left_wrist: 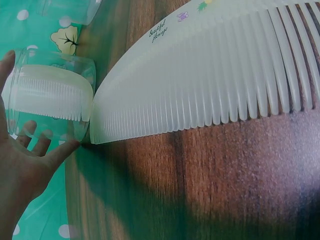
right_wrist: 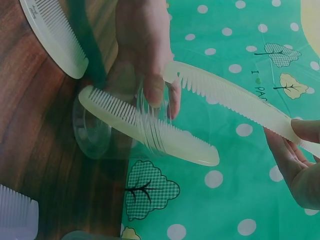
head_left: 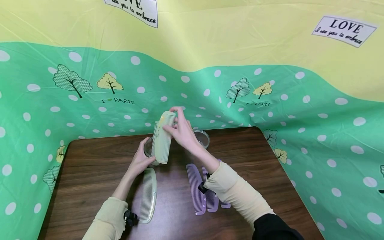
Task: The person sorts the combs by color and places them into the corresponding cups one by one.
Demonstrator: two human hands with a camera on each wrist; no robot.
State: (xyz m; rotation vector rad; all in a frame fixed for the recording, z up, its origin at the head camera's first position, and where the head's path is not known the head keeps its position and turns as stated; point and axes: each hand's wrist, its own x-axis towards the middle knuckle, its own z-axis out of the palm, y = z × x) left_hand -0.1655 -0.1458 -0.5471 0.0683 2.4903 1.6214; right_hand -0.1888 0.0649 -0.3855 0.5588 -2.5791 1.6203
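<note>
Left hand (head_left: pixel 140 161) wraps its fingers round a clear glass jar (head_left: pixel 149 148) standing on the dark wooden tabletop (head_left: pixel 99 160), apparently to steady it; the left wrist view shows the fingertips curled against the glass wall. Right hand (head_left: pixel 181 131) pinches the upper end of a pale yellow-green comb (head_left: pixel 163 138) between thumb and fingertips and holds it nearly upright, its lower end at the jar's mouth. Holding it by the top looks like a way to keep the long comb in line with the narrow opening. In the right wrist view a comb already stands inside the jar, seen through the glass, while a second one (right_wrist: pixel 235 97) sits beside it with its far end in the right hand's fingers (right_wrist: pixel 300 150); I cannot tell how deep that second comb has gone in.

Counting the combs: two pale ones at the jar, and one more pale comb (head_left: pixel 148 196) lying flat on the tabletop just below the left hand, teeth to its left. To the right of it three purple combs (head_left: pixel 196 190) lie side by side, partly hidden under the right forearm. That makes six combs as far as I can see.

Jars: the gripped one, plus a second clear jar (head_left: pixel 202 138) behind the right hand, so two. A green dotted cloth (head_left: pixel 315 140) with trees surrounds the tabletop.
</note>
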